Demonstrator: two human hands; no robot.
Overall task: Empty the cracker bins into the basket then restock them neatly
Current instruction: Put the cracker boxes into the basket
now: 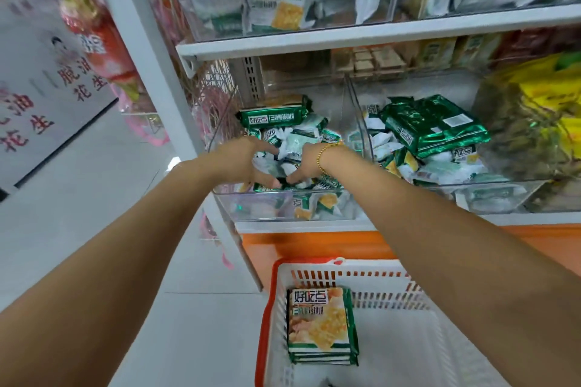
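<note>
Both hands reach into the left clear cracker bin [251, 204] on the lower shelf. My left hand [242, 160] and my right hand [306, 163] curl their fingers round a heap of small white-and-green cracker packets [290, 148] between them. A large green cracker pack [272, 118] lies at the back of this bin. The neighbouring clear bin [490, 195] holds more small packets and large green packs [434, 129]. Below on the floor stands a white basket with a red rim [267, 317], with a stack of large cracker packs [320, 324] lying flat in it.
A white shelf post [151, 50] stands left of the bin, with pink netting beside it. The upper shelf [377, 33] carries more clear bins of packets. Yellow snack bags [540, 110] fill the bin at far right. An orange base panel [314, 245] runs below the shelf.
</note>
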